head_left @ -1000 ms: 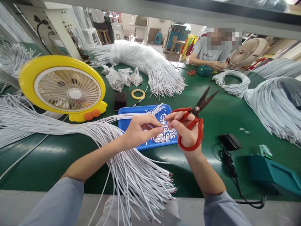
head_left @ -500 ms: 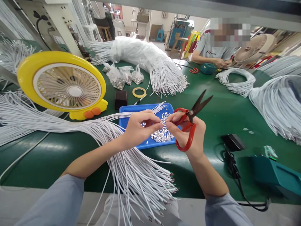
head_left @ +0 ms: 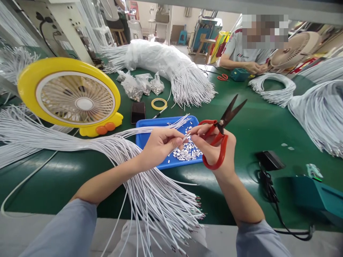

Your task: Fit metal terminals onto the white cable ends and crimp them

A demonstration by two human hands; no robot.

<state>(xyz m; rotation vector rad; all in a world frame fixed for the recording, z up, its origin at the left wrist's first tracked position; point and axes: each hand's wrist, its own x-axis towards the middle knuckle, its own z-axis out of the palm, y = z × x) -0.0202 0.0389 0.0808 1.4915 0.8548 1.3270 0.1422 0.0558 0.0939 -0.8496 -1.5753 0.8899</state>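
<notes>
A worker's bare left hand (head_left: 160,146) pinches a thin white piece (head_left: 187,136) between thumb and forefinger above a blue tray (head_left: 144,137), the tip pointing toward the right hand (head_left: 222,150). The right hand carries a pair of red-handled scissors (head_left: 220,123), its loops around the hand and its dark blades parted and pointing away from the worker; the right thumb and forefinger are curled close to the white tip, though whether they press on it cannot be told. Small shiny metal pieces (head_left: 184,154) lie scattered in the tray, beneath and between the hands. A thick bundle of white cables (head_left: 160,194) passes under the left forearm and fans out over the near edge of the green table (head_left: 104,185), while a thinner group of strands reaches over the tray. To the left stands a yellow fan (head_left: 85,103); beyond the tray are a dark phone (head_left: 138,112), a pen (head_left: 160,112), a roll of yellow tape (head_left: 159,108) and clear plastic bags (head_left: 133,87) of small parts. A black adapter (head_left: 270,160) and a teal box (head_left: 318,200) sit at right. Across the table, a co-worker (head_left: 242,53) in a light shirt sits with hands together near a beige fan (head_left: 294,50).
</notes>
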